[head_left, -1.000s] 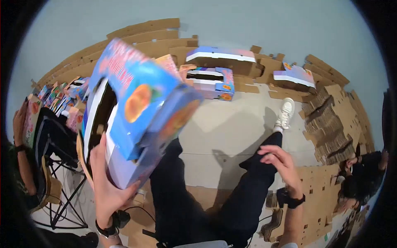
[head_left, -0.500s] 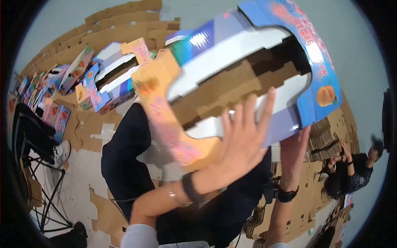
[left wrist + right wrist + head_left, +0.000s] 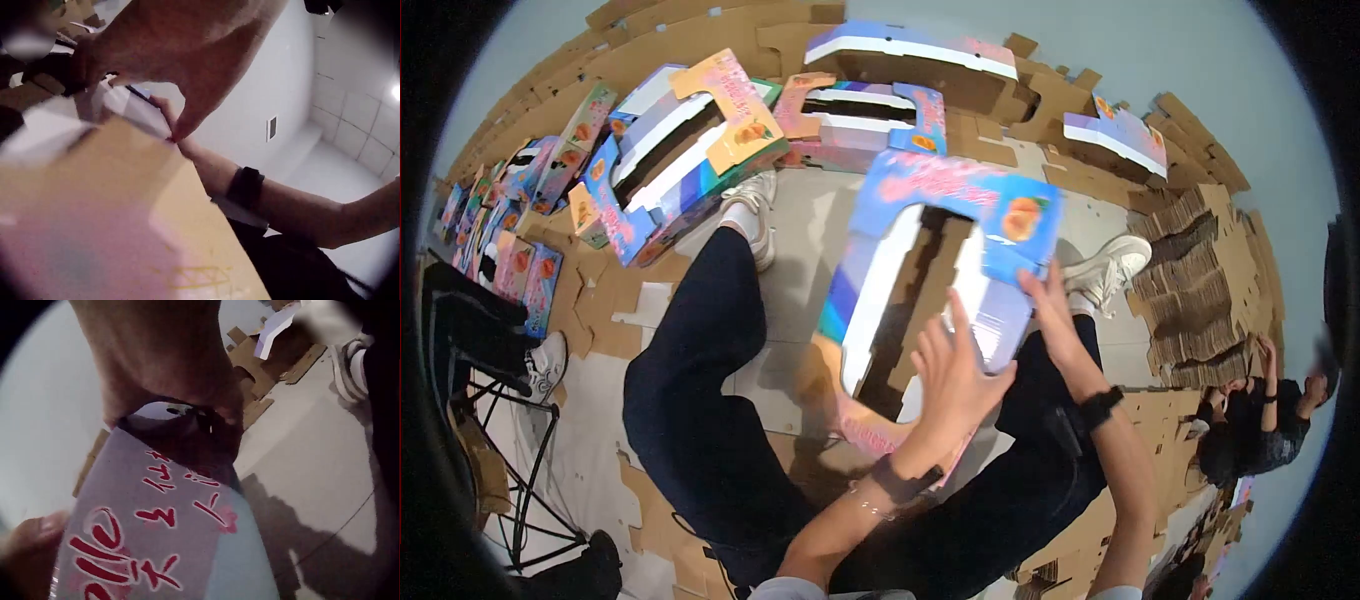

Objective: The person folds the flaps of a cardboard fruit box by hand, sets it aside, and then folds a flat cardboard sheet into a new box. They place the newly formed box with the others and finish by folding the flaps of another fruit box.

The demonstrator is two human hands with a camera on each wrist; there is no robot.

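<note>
Cardboard box [image 3: 882, 302], held by left hand [image 3: 962, 382] and right hand [image 3: 1057, 325], extends leftward.

Dark trousers [image 3: 700, 320], white shoes [image 3: 1114, 268], black wristbands [image 3: 1100, 407]

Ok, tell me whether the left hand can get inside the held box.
Likely yes: the left hand is on the box close beside its opening, and nothing visible covers that gap.
</note>
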